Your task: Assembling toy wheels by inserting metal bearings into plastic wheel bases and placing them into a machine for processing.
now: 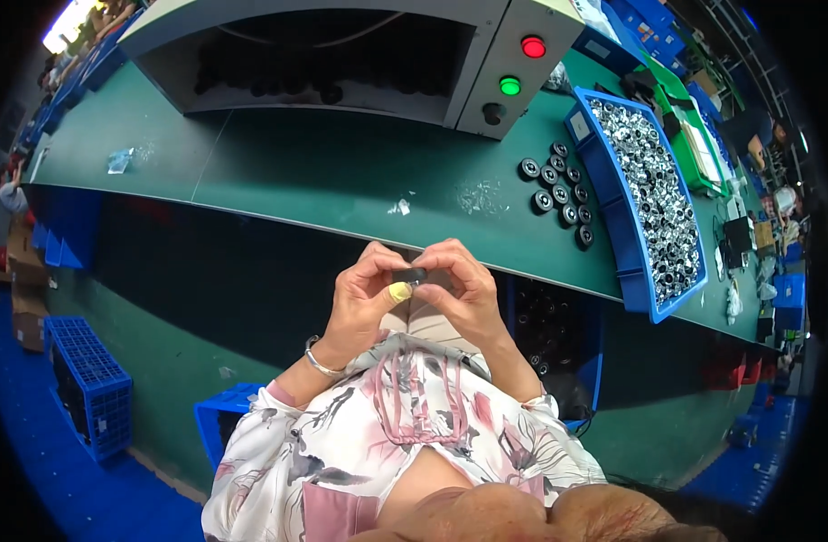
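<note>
Black and dark-edged, one small part is sitting between the fingertips of both hands, just off the near edge of the table. The left hand is pinching it with a yellow-wrapped thumb, and the right hand is closing finger and thumb on its other side; a small shiny bit seems to be showing beneath. This one piece appears to be midway through handling. Farther right, round black pieces are lying loose in a cluster; whether they are finished or waiting, I cannot tell. Plenty is seemingly remaining, since the blue tray on the right is brimming with shiny parts. Counting up: two hands are holding one part, eleven black pieces are resting on the table, and one tray is carrying too many to count. Beyond, one machine is showing two lights, red and green
</note>
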A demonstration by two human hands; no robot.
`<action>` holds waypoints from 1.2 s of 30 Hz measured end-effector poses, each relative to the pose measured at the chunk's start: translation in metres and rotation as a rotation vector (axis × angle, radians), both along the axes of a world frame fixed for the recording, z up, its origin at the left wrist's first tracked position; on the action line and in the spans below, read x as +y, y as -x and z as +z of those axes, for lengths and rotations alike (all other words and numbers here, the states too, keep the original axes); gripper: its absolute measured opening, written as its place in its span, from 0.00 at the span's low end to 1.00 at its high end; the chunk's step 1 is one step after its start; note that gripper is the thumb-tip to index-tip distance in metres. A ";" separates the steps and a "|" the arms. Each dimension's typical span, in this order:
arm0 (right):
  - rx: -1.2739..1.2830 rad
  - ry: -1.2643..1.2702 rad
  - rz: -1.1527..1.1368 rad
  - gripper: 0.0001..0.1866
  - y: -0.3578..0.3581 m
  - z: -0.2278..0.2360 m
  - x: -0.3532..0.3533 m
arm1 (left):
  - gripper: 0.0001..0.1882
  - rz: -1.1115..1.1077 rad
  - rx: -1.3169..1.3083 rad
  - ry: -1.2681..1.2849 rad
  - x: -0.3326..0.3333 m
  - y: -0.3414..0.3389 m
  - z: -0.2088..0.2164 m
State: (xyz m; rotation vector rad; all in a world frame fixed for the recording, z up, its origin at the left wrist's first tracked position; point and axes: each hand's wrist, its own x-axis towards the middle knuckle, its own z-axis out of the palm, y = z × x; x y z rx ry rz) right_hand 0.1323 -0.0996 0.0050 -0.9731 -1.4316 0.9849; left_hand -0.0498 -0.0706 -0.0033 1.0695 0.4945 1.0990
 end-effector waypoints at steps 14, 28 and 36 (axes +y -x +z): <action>0.171 0.184 -0.124 0.11 0.054 -0.030 -0.011 | 0.07 0.475 0.491 -0.421 -0.011 0.014 -0.028; -0.319 0.177 -0.153 0.13 0.038 -0.041 0.004 | 0.10 0.084 0.591 0.027 0.003 0.027 -0.051; 0.192 0.433 -0.213 0.12 0.042 -0.060 -0.004 | 0.09 0.138 -0.162 0.558 -0.010 0.000 -0.064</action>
